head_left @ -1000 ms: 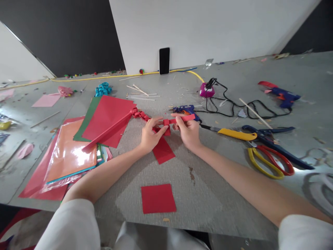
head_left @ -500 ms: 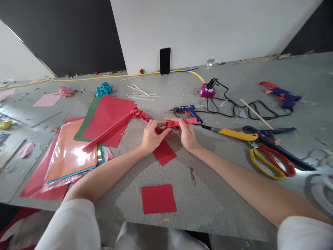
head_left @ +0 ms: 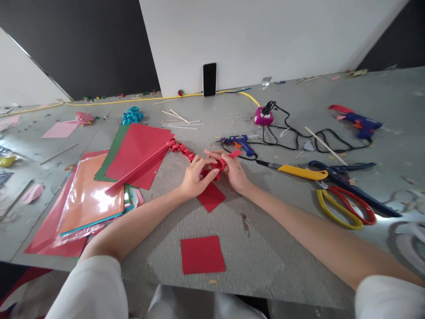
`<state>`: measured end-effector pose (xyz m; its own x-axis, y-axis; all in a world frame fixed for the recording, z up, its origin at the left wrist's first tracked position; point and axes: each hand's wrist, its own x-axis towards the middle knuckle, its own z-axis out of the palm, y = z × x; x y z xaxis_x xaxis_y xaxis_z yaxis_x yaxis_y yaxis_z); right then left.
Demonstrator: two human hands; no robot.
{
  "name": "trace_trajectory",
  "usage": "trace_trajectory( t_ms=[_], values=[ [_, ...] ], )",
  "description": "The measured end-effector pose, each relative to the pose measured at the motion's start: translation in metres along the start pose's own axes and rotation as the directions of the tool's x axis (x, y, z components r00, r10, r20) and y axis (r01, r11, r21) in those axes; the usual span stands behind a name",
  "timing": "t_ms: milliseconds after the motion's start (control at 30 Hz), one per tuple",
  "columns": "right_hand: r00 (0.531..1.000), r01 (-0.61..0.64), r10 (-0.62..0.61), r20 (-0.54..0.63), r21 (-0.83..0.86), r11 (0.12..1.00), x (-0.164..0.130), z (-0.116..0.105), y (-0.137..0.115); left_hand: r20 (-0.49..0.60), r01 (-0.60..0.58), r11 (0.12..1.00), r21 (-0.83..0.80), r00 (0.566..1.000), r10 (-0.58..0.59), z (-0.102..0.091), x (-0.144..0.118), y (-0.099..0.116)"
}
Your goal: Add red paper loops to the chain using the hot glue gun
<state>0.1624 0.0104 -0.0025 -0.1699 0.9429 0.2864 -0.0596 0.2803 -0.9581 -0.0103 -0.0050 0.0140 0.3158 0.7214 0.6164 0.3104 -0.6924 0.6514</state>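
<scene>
A folded red paper strip chain (head_left: 182, 149) runs from the red sheets to my hands, its near end between them. My left hand (head_left: 196, 176) pinches that end with thumb and fingers. From the right, my right hand (head_left: 234, 172) grips the folds too, and a short flat tail of the strip sticks out past its fingers. Where the fingers meet, part of the folding is hidden. Just below my hands lies a red paper square (head_left: 212, 198), partly covered. A second red square (head_left: 202, 254) lies near the table's front edge.
Red and green sheets (head_left: 136, 153) and a plastic packet of orange paper (head_left: 91, 190) are at left. To the right are a blue glue gun (head_left: 244, 144), a yellow-handled saw (head_left: 302, 172), pliers (head_left: 360, 190) and scissors (head_left: 341, 212). A phone (head_left: 209, 79) leans against the wall.
My right hand has shifted slightly left and its fingers have closed over the folds. The strip's free tail now shows shorter and tilts upward.
</scene>
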Motion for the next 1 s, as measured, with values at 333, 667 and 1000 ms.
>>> trace_trajectory(
  t_ms=[333,667,1000],
  values=[
    [0.998,-0.02,0.018,0.053,0.044,0.999,0.004,-0.001,0.003,-0.002,0.004,0.999,-0.051,1.0,-0.004,0.002,-0.001,-0.005],
    [0.999,-0.048,0.048,0.003,0.013,0.999,0.002,-0.001,0.007,-0.175,-0.004,1.0,0.014,0.985,0.006,0.005,0.003,-0.009],
    [0.999,-0.005,-0.001,-0.052,-0.118,0.993,0.003,-0.002,0.005,-0.064,-0.124,0.988,-0.094,0.991,0.118,0.004,0.002,-0.002]
  ],
)
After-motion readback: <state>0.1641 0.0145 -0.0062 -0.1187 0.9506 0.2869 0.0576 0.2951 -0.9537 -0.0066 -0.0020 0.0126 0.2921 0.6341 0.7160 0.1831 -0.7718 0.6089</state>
